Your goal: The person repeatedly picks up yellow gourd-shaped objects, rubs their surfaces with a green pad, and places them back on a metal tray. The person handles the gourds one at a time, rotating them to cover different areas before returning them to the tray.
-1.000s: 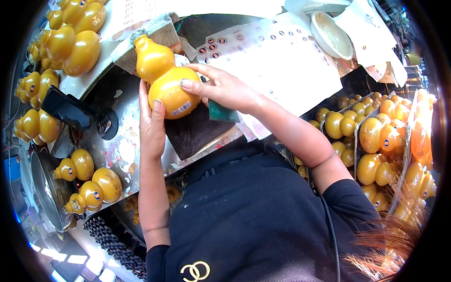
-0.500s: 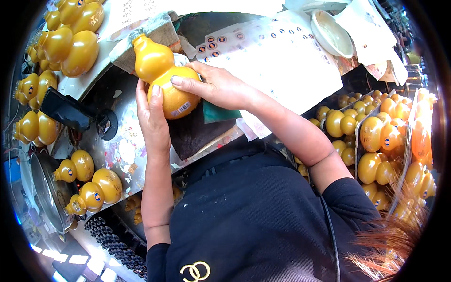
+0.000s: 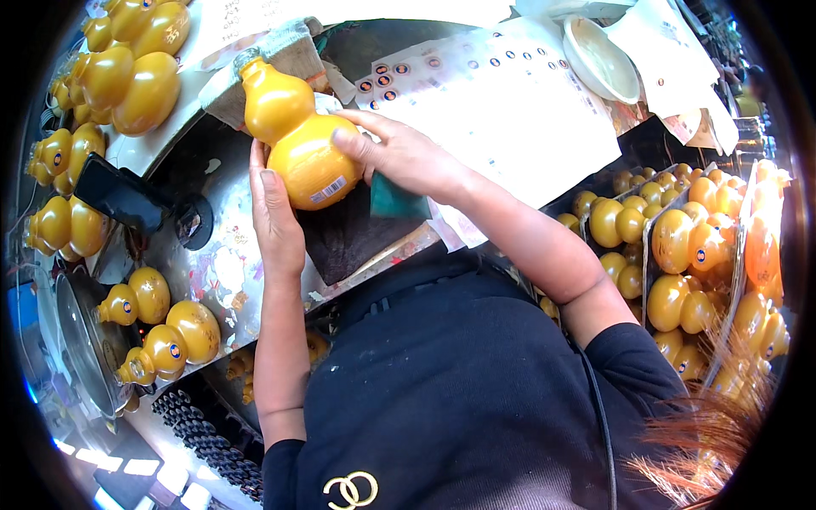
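Between my two hands lies a yellow gourd-shaped bottle (image 3: pixel 285 115), tilted with its clear glass neck toward the far left. A small barcode label shows on its lower bulb. My left hand (image 3: pixel 276 208) holds the bulb from the left side, thumb along it. From the right, my right hand (image 3: pixel 395 153) grips the same bulb, its thumb on top and the other fingers partly hidden behind. The neck end rests against a greyish cloth-wrapped block (image 3: pixel 293 59). A dark cloth (image 3: pixel 361 246) and a green piece (image 3: pixel 398 201) lie beneath and beside the bottle.
White sticker sheets (image 3: pixel 510 110) with small round labels cover the right of the table, beside a pale bowl (image 3: pixel 600 61). A phone on a stand (image 3: pixel 119 195) is at left. More gourd bottles (image 3: pixel 191 331) stand left; dividers hold several others (image 3: pixel 671 302) at right.
The bottle has turned or shifted slightly in my hands, its barcode label now a little higher and further right. My right thumb has slid to the right along the bulb.
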Demonstrator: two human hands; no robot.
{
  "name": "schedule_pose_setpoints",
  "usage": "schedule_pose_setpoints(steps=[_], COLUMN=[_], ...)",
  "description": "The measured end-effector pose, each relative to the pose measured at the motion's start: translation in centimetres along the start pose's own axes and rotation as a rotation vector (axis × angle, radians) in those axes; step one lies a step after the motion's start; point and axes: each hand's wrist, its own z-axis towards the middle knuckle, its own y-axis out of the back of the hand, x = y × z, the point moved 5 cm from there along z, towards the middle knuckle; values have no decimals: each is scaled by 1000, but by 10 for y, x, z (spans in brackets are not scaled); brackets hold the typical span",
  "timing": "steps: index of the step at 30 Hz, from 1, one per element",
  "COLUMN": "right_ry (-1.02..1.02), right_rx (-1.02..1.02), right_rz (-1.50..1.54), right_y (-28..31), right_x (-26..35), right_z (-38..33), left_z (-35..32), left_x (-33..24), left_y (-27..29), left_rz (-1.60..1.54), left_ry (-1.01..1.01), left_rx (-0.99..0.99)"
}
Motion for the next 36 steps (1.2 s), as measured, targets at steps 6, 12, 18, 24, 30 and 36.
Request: schedule_pose_setpoints(steps=[6,12,18,24,30,36], right_ry=[39,520,361,955,1058,1147], right_rx=[-81,-111,-215,-462,-663,-387], right_rz=[622,-451,-317,-581,-568,-763], right_y=[18,-14,4,-9,-10,-48], right_x=[27,71,57,65,45,36], right_z=[-33,-41,-31,-73,-77,-82], left_z=[13,13,16,26,40,41], left_x=[10,4,11,13,4,8], left_y=[14,3,7,11,3,2], left_rz=[-15,68,-15,-229,-229,-355], left_ry=[-102,-152,-45,154,143,167], left_rx=[80,-30,40,221,142,140])
